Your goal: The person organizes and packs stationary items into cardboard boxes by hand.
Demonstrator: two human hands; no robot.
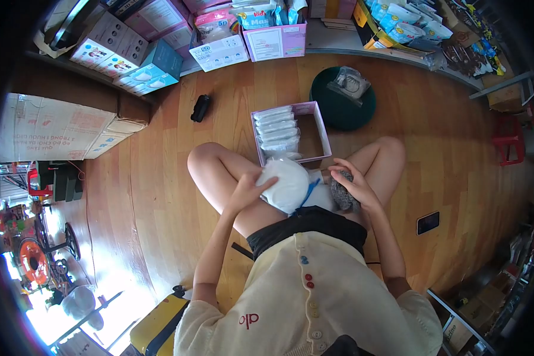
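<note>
My left hand [254, 188] grips the near-left side of a rounded white bundle [286, 184] in my lap, thumb on top. A blue strip [311, 191] runs along the bundle's right side. My right hand [355, 183] curls over a grey speckled bundle [341, 193], whose kind I cannot make out. More white material lies between the two hands, partly hidden. Just beyond my lap, an open pink-edged box [324, 132] holds a row of white wrapped packs [277, 127] along its left side.
A dark green round stool [338, 113] bears a clear plastic packet [351, 85]. On the wooden floor lie a black object [201, 108] and a phone [428, 223]. Shelves with boxes [274, 41] line the far side. A large carton [59, 127] stands left; a red stool [508, 140] is right.
</note>
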